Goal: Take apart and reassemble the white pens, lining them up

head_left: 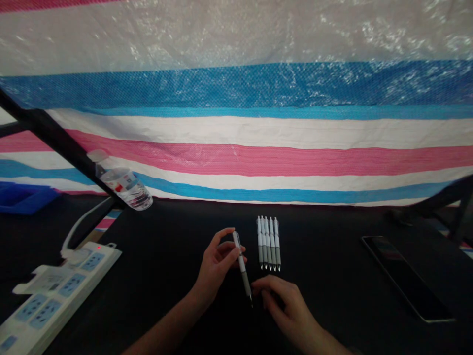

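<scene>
A white click pen [242,266] with a grey grip is held in my left hand [218,261], between thumb and fingers. My left index finger rests at its button end, and the tip slants down toward me. My right hand [286,305] is just right of the pen's lower part, its fingers loosely bent and thumb a little apart. I see nothing between those fingers; whether the fingertips touch the pen is unclear. Beyond my right hand, several matching white and grey pens [269,244] lie side by side in a row, tips toward me.
On the black table [325,256], a smartphone [406,278] lies at the right. A white power strip [61,296] with a plugged-in cable is at the left. A tilted water bottle [127,186] stands near a black frame bar [66,143]. Behind hangs a striped plastic sheet [258,160].
</scene>
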Demonstrator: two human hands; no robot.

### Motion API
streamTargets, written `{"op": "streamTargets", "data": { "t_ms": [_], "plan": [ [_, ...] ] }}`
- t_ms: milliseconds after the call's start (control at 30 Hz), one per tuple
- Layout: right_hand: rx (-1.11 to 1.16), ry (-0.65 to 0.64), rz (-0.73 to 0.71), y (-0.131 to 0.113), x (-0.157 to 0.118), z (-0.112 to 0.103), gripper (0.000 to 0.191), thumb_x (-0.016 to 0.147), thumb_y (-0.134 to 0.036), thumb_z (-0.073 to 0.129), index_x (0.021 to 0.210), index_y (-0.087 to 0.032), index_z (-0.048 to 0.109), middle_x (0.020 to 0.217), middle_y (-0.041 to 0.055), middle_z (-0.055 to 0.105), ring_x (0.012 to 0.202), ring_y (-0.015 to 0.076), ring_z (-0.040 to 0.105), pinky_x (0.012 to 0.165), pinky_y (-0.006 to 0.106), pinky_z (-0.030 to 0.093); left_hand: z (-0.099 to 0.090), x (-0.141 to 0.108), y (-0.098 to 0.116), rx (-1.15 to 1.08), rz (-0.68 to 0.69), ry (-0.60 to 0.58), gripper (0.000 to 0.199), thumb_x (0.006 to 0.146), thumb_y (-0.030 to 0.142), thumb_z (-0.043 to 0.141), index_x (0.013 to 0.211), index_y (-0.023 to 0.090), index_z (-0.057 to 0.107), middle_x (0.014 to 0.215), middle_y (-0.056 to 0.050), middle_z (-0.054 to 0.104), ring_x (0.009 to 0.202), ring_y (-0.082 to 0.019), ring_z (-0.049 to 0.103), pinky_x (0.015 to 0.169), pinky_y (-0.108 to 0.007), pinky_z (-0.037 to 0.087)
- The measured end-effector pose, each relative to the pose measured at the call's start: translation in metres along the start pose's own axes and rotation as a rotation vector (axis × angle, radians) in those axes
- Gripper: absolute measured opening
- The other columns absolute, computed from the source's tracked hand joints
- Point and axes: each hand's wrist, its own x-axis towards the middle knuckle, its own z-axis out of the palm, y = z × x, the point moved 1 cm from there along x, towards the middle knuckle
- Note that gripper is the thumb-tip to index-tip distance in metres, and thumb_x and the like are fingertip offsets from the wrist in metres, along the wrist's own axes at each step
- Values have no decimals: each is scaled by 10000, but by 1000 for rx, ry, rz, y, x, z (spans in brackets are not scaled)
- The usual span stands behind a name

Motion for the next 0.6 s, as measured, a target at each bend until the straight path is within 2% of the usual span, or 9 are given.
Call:
{"op": "streamTargets", "data": {
  "t_ms": [67,167,233,300,333,433,600],
  "plan": [
    [-134,23,-105,0,1,-3,300,964,-113,424,1117,-182,672,962,87,734,839,208,685,745,316,556,0,3,4,11,2,5,580,734,318,851,1226,214,562,859,-50,764,698,-214,734,670,-327,592],
    [-475,45,-317,2,5,-9,427,927,-33,397,1281,-149,606,1146,141,724,1086,279,649,906,432,553,0,13,9,46,5,-6,605,720,334,846,1229,228,538,845,-31,748,717,-218,740,694,-343,598],
    [-709,48,-421,5,8,-11,486,911,0,402,1349,-133,567,1277,152,691,1250,320,571,995,502,511,-2,26,10,130,39,-14,632,719,322,832,1261,237,519,810,-7,729,720,-218,740,700,-341,597],
    [-881,44,-476,10,12,-11,497,915,10,415,1370,-130,558,1365,141,652,1335,333,510,1031,522,488,-4,42,10,304,119,-43,591,728,285,804,1256,230,544,774,-2,721,712,-219,729,649,-302,578],
    [-939,39,-491,13,14,-10,485,924,7,422,1367,-130,564,1387,135,639,1349,333,501,1034,518,487,-4,50,9,396,157,-63,547,741,271,779,1243,232,566,768,0,720,707,-216,724,624,-285,565],
    [-1013,51,-514,23,17,-5,401,965,-45,453,1332,-127,593,1377,124,650,1336,332,519,1041,518,481,-2,74,5,467,186,-87,481,687,182,774,1148,228,649,704,24,693,591,-187,678,556,-257,523],
    [-1010,136,-525,27,18,-4,280,998,-119,511,1239,-140,651,1243,120,720,1210,332,605,1003,529,492,10,93,1,541,271,-55,417,597,80,761,997,194,729,928,-15,655,465,-86,566,527,-239,474]
  ]
}}
